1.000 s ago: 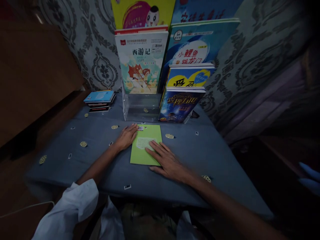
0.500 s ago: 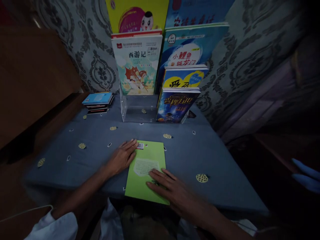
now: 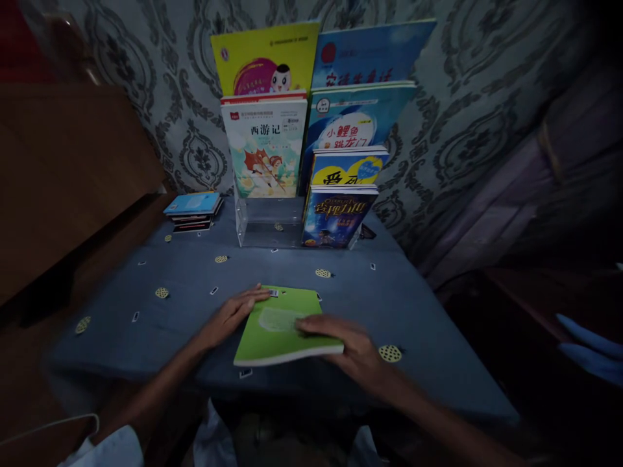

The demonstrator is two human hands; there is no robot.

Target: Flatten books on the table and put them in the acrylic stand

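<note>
Holding the book (image 3: 265, 340), seemingly tilted, at the bench (image 3: 413, 318): clamped near right between thumb and fingers of the right hand (image 3: 356, 350); touched far left by the left hand (image 3: 237, 309), unable to tell if gripped. Could slip or bend if held by one corner.

The book (image 3: 275, 336) is green, the tablecloth (image 3: 187, 275) blue-grey with a yellow pineapple print (image 3: 390, 353).

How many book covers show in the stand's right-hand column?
4: blue cover at the top, teal cover below it, blue-and-yellow cover next, dark blue cover at the bottom front. More may be hidden behind.
</note>
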